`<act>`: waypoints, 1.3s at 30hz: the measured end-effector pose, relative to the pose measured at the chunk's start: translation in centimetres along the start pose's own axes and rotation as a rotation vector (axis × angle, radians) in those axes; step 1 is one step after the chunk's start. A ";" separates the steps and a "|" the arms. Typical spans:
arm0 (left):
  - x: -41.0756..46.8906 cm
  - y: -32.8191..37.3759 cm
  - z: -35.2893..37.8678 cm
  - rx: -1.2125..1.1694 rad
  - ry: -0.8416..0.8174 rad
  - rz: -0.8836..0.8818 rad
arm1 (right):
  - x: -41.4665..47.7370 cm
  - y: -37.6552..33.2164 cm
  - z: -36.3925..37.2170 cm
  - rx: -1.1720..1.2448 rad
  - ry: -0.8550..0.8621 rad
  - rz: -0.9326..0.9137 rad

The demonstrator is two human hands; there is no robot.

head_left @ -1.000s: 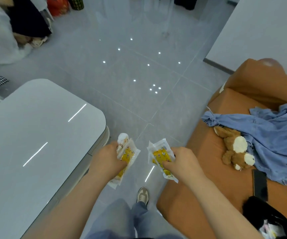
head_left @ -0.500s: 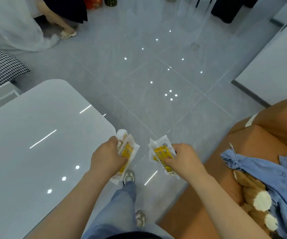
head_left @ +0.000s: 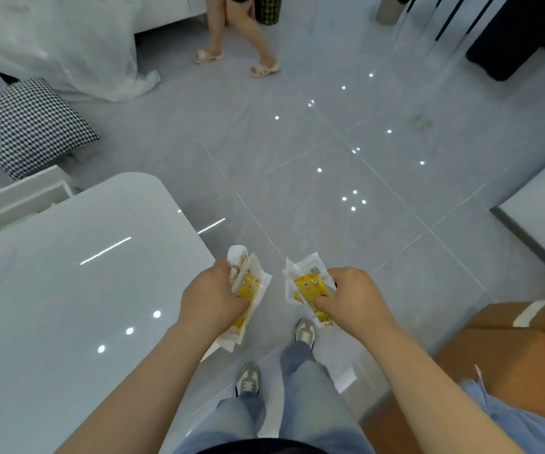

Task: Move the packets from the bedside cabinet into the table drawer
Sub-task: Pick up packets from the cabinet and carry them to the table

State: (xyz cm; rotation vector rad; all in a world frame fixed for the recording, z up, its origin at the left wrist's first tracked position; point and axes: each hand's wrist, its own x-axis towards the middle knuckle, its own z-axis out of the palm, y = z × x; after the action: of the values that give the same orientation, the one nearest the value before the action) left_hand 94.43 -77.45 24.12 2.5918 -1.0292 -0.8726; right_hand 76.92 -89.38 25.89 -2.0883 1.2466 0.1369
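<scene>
Left hand [head_left: 212, 299] held a bunch of clear packets with yellow contents [head_left: 248, 286], fingers wrapped closed around them; exact count could not be told. Right hand [head_left: 353, 296] gripped a similar yellow packet [head_left: 307, 286], fingers closed on its right edge. Both bundles were held above the grey tiled floor [head_left: 297, 178], just right of the glossy white counter [head_left: 68, 306]. An orange sofa [head_left: 510, 352] sat at lower right. A checked cushion [head_left: 25, 126] lay beyond the counter. Another person's legs [head_left: 238, 34] stood far ahead.
</scene>
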 end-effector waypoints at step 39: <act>27.5 1.3 -14.5 -0.372 0.354 -0.615 | 41.7 -22.5 -8.4 -0.384 -0.426 -0.619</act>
State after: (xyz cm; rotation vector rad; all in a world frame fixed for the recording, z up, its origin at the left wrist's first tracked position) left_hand 118.29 -97.42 23.93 2.6053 0.0384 -0.5981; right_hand 115.26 -118.46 26.21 -2.4972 0.3088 0.5366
